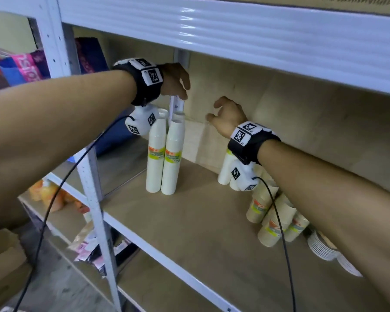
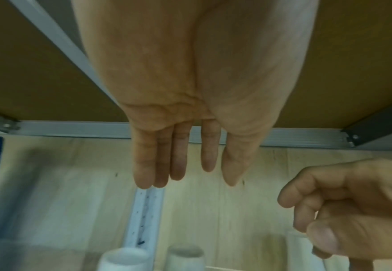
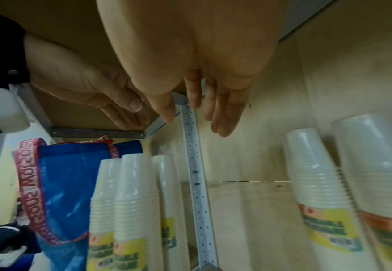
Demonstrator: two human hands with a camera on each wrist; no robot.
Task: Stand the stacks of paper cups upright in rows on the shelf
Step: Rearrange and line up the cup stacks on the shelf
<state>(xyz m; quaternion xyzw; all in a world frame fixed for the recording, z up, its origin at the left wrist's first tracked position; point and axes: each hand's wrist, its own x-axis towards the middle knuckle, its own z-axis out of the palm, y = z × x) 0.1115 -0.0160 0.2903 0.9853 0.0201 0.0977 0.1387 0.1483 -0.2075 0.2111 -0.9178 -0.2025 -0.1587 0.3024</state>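
Three white cup stacks [image 1: 164, 154] with yellow labels stand upright at the shelf's back left, by the white upright post [image 1: 178, 104]; the right wrist view shows them as cup stacks [image 3: 129, 201]. My left hand [image 1: 180, 91] hovers just above their tops, fingers [image 2: 160, 165] straight and pointing down, holding nothing. My right hand [image 1: 221, 115] hangs in the air to the right of them, fingers [image 3: 222, 113] relaxed and empty. Two more white stacks [image 1: 225, 170] stand under my right wrist. Several beige stacks [image 1: 273, 217] lie tipped in a heap at the right.
The wooden shelf board [image 1: 200, 221] has bare room between the two groups. The shelf above [image 1: 234, 34] hangs close over both hands. Stacked paper plates [image 1: 322, 246] sit at the far right. A blue bag [image 3: 74, 183] stands in the neighbouring bay to the left.
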